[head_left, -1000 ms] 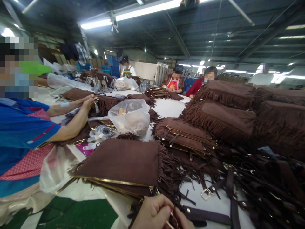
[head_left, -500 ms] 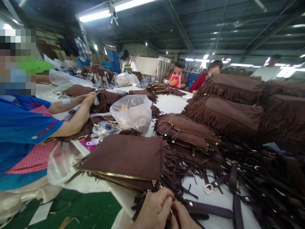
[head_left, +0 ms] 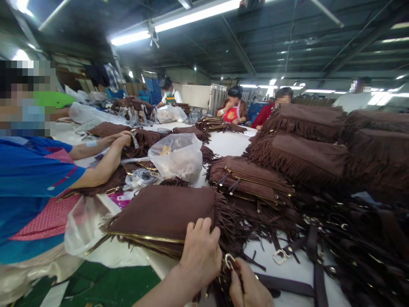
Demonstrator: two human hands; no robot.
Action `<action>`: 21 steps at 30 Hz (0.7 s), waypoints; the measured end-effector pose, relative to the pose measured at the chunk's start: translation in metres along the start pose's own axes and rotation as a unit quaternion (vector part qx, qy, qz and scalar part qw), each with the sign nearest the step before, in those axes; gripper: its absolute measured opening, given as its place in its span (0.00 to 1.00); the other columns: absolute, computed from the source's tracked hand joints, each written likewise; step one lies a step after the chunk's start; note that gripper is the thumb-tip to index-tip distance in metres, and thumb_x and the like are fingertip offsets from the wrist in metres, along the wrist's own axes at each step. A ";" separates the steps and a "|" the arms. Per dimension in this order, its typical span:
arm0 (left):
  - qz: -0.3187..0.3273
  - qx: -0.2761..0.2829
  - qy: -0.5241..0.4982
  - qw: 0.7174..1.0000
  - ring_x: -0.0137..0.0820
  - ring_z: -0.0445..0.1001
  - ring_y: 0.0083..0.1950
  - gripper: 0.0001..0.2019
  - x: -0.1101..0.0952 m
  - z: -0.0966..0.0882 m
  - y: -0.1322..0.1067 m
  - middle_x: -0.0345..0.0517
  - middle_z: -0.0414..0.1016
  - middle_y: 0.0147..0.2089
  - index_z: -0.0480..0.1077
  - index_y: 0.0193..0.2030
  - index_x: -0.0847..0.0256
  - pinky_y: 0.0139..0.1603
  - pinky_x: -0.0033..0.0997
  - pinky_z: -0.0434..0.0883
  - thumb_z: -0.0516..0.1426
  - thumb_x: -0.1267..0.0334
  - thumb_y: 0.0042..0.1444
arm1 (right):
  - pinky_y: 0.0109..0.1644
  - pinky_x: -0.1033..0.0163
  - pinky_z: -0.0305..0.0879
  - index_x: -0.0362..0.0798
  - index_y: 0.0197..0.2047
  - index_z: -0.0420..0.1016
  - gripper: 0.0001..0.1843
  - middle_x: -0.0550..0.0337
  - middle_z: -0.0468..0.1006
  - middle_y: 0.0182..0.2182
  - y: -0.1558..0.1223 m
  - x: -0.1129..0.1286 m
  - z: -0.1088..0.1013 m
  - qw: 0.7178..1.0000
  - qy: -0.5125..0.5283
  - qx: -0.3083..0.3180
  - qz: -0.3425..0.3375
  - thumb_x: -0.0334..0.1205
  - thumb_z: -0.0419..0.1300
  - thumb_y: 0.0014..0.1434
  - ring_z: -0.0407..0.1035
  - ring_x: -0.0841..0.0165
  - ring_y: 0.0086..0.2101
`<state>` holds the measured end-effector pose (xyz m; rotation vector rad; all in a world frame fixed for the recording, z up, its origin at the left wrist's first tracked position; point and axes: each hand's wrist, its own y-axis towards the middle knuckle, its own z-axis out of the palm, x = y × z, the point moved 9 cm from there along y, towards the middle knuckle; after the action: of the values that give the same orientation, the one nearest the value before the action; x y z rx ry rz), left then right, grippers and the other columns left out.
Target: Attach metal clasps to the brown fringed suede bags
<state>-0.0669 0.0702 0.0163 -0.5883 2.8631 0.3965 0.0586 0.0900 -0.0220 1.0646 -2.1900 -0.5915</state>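
Note:
My left hand (head_left: 200, 255) lies over the near corner of a brown suede fringed bag (head_left: 166, 213) with a gold zipper, fingers curled over its top edge and gripping it. My right hand (head_left: 249, 288) is closed in a pinch on a silver metal clasp (head_left: 229, 261) at the end of a dark brown strap (head_left: 281, 285), right beside the bag's corner. The bag is the top one of a small stack at the near edge of the white table (head_left: 230, 145).
More fringed bags (head_left: 249, 179) and tall piles (head_left: 306, 157) of them fill the right side. Loose straps with buckles (head_left: 335, 243) lie tangled at right. A clear plastic bag (head_left: 175, 155) sits mid-table. A person in blue (head_left: 35, 183) works at left; others sit at the far end.
My left hand has come up from the table edge and taken hold of the top bag's corner. My right hand has lifted the metal clasp toward that corner.

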 end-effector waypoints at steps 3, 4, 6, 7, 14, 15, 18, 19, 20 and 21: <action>-0.009 0.035 -0.023 0.999 0.39 0.64 0.42 0.09 0.005 0.006 0.006 0.48 0.67 0.39 0.70 0.35 0.59 0.43 0.41 0.63 0.50 0.71 0.50 | 0.27 0.69 0.67 0.44 0.44 0.64 0.16 0.57 0.77 0.29 0.016 0.005 0.003 0.999 -0.005 0.030 -0.036 0.39 0.38 0.65 0.74 0.70 0.26; -0.011 0.046 -0.038 0.998 0.38 0.64 0.43 0.10 0.007 0.008 0.007 0.49 0.67 0.38 0.71 0.35 0.60 0.44 0.39 0.64 0.50 0.72 0.50 | 0.26 0.68 0.65 0.45 0.43 0.63 0.15 0.59 0.76 0.27 0.023 0.007 0.004 0.998 -0.013 0.038 -0.048 0.39 0.39 0.65 0.73 0.70 0.25; -0.014 0.056 -0.065 0.996 0.37 0.65 0.42 0.11 0.011 0.011 0.009 0.48 0.68 0.38 0.71 0.36 0.61 0.45 0.36 0.64 0.50 0.73 0.50 | 0.22 0.67 0.62 0.47 0.39 0.63 0.13 0.62 0.73 0.23 0.036 0.011 0.006 0.997 -0.035 0.036 -0.063 0.38 0.39 0.65 0.71 0.70 0.21; -0.015 0.056 -0.077 0.995 0.36 0.65 0.42 0.11 0.013 0.012 0.009 0.48 0.68 0.37 0.71 0.35 0.62 0.45 0.35 0.64 0.50 0.74 0.49 | 0.22 0.67 0.61 0.47 0.37 0.62 0.13 0.63 0.71 0.22 0.042 0.013 0.006 0.996 -0.046 0.028 -0.067 0.38 0.39 0.65 0.70 0.70 0.21; -0.011 0.007 -0.193 0.981 0.31 0.66 0.36 0.07 0.024 0.013 0.015 0.43 0.69 0.30 0.71 0.27 0.63 0.39 0.27 0.63 0.53 0.74 0.48 | 0.25 0.68 0.61 0.46 0.37 0.62 0.14 0.63 0.68 0.22 0.062 0.023 0.021 0.993 -0.059 -0.018 -0.098 0.37 0.37 0.65 0.68 0.72 0.22; -0.015 0.005 -0.207 0.978 0.30 0.67 0.36 0.07 0.026 0.013 0.016 0.43 0.69 0.29 0.71 0.26 0.63 0.38 0.27 0.63 0.53 0.74 0.47 | 0.25 0.68 0.61 0.46 0.38 0.62 0.14 0.63 0.68 0.23 0.062 0.024 0.023 0.993 -0.062 -0.021 -0.100 0.37 0.37 0.66 0.68 0.71 0.22; -0.042 0.011 -0.226 0.973 0.30 0.67 0.35 0.06 0.031 0.014 0.019 0.43 0.69 0.29 0.70 0.24 0.63 0.37 0.27 0.62 0.53 0.74 0.46 | 0.25 0.67 0.62 0.45 0.39 0.62 0.14 0.62 0.68 0.23 0.064 0.025 0.028 0.992 -0.070 -0.028 -0.103 0.37 0.37 0.66 0.68 0.71 0.22; -0.052 0.014 -0.228 0.972 0.30 0.68 0.35 0.06 0.032 0.014 0.020 0.43 0.69 0.29 0.70 0.25 0.63 0.37 0.28 0.62 0.53 0.74 0.45 | 0.25 0.67 0.62 0.44 0.39 0.62 0.14 0.62 0.68 0.23 0.065 0.026 0.029 0.992 -0.072 -0.029 -0.103 0.38 0.37 0.66 0.68 0.70 0.22; -0.060 0.016 -0.230 0.971 0.31 0.68 0.35 0.06 0.034 0.013 0.020 0.43 0.70 0.29 0.70 0.25 0.63 0.37 0.28 0.62 0.53 0.74 0.45 | 0.25 0.67 0.62 0.44 0.39 0.62 0.15 0.62 0.68 0.23 0.065 0.026 0.031 0.991 -0.075 -0.029 -0.104 0.38 0.37 0.66 0.68 0.71 0.22; -0.067 0.017 -0.232 0.970 0.31 0.68 0.35 0.06 0.035 0.013 0.021 0.44 0.70 0.29 0.70 0.26 0.63 0.37 0.28 0.63 0.53 0.74 0.45 | 0.25 0.67 0.62 0.44 0.39 0.62 0.15 0.62 0.68 0.23 0.066 0.028 0.032 0.991 -0.077 -0.029 -0.106 0.38 0.37 0.66 0.67 0.71 0.22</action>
<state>-0.1050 0.0802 -0.0001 -0.5879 2.3657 0.3998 -0.0118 0.1090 0.0057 1.2677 -2.1905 -0.8521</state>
